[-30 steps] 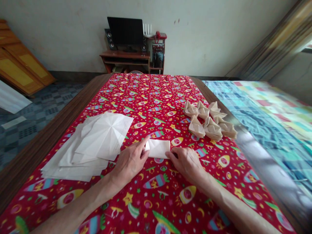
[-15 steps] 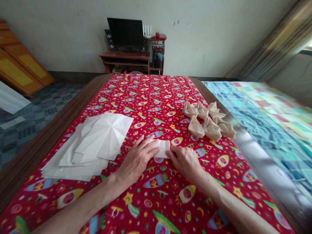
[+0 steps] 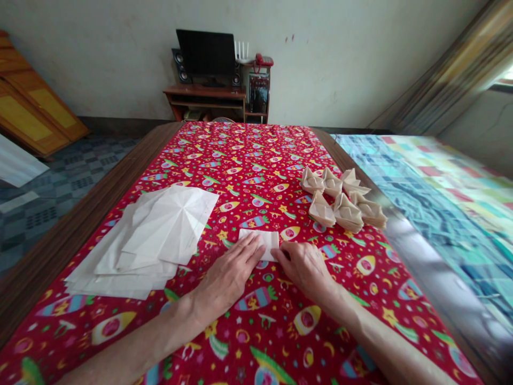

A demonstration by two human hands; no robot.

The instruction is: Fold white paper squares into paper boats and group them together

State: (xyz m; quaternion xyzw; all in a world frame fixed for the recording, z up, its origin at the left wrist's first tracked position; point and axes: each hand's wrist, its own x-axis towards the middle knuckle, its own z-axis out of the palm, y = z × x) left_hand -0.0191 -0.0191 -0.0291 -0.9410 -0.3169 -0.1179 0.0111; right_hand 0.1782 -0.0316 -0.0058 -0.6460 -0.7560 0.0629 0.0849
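A small folded white paper (image 3: 271, 240) lies flat on the red patterned tablecloth (image 3: 240, 176) between my hands. My left hand (image 3: 232, 264) rests on it with fingers stretched out, covering its left and middle part. At the paper's right edge, my right hand (image 3: 305, 264) is closed, with thumb and curled fingers pinching the lower right corner. To the left is a fanned stack of creased white paper sheets (image 3: 164, 235). Several folded paper pieces (image 3: 348, 213), beige and boat-like with pointed tips, stand in two rows at the right.
Brown table edges (image 3: 100, 198) run along both sides of the cloth. A bed with a checked blue cover (image 3: 409, 198) adjoins on the right. Beyond the table's far end stands a desk (image 3: 204, 92) with a monitor (image 3: 206, 58), speakers and a red telephone (image 3: 263, 60).
My left hand has moved from the paper's left edge to lie flat across it, then slid slightly lower, uncovering its upper left corner. My right hand has kept its place at the right edge.
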